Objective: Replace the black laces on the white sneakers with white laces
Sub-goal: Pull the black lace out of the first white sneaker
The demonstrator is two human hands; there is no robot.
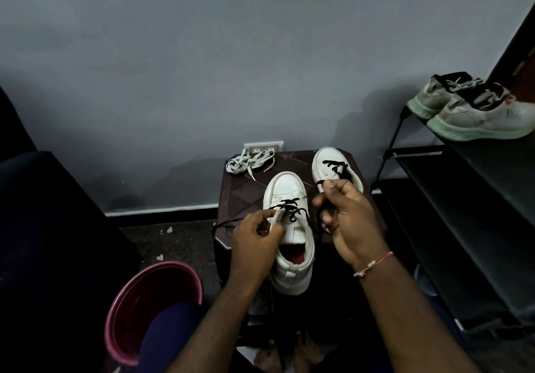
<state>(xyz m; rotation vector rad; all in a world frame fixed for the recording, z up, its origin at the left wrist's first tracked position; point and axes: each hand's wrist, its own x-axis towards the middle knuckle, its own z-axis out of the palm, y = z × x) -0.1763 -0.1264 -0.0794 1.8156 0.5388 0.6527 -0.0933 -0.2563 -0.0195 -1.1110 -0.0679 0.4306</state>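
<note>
On the bench [246, 196], the left hand [257, 236] pinches the near sneaker [293, 236] by its lacing edge. The right hand [346, 216] pinches its black lace [291, 202]. The white laces [249, 162] lie at eleven o'clock.

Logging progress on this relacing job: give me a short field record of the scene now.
near sneaker: black lace partly loosened
far sneaker: laced in black
white laces: heaped at table's far left corner
left hand: pinches near sneaker's eyelet edge
right hand: pinches black lace
</note>
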